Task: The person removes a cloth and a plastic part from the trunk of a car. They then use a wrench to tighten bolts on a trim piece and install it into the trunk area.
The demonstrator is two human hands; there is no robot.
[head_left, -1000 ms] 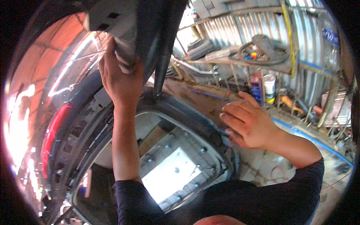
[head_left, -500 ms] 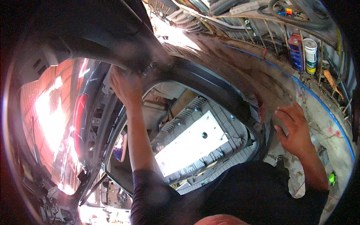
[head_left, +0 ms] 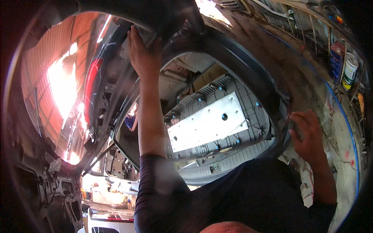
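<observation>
My left hand [head_left: 144,54] is raised to the dark trim panel [head_left: 163,13] overhead, fingers reaching along its edge and thumb apart, gripping it; the fingertips are partly in shadow. A long red lamp [head_left: 93,81] runs down the bodywork left of that arm. Between my arms the open rear of a car shows a grey lining panel [head_left: 252,116] with blue clips and a white board [head_left: 200,122] on it. My right hand [head_left: 305,130] hangs open, fingers loosely bent, beside the dark rim [head_left: 281,124] of the opening.
A blue hose [head_left: 351,136] lies along the concrete floor [head_left: 338,163] at right, near a blue-red can [head_left: 336,62], a white tub [head_left: 349,72] and metal rods. Dark bare bodywork [head_left: 66,194] fills the lower left. A white vehicle [head_left: 110,225] stands behind.
The view has swung, bringing more of the car opening and lower-left bodywork into sight. My left hand stays up at the overhead panel; my right hand has moved outward and lower.
</observation>
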